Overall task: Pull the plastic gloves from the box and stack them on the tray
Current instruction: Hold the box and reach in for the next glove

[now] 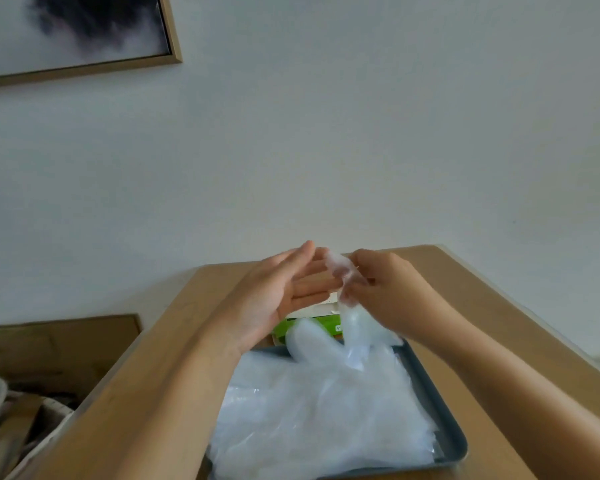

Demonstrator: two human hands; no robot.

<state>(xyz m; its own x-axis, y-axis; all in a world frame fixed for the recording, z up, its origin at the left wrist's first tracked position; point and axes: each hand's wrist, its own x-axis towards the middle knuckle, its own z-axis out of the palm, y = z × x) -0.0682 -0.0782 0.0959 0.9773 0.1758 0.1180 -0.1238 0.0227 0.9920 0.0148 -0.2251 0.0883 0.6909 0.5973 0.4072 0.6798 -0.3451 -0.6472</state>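
Wall: plain, pale, fills the upper view. A framed picture hangs at its top left, cut off by the frame edge.

Wooden table: runs from the wall towards me, both forearms above it. Lower left, off the table, I note a whitish basket (contents too blurred to name).

Grey tray: on the table, near side. A stack of clear gloves covers nearly all of it, leaving only the right rim bare.

Green-and-white box: just beyond the tray's far edge, largely hidden behind the left hand and the hanging plastic.

Left hand: fingers straight, palm turned right, holding nothing.

Right hand: fingertips pinch the crumpled top of one glove, which hangs down in front of the box; its lower end reaches the stack.
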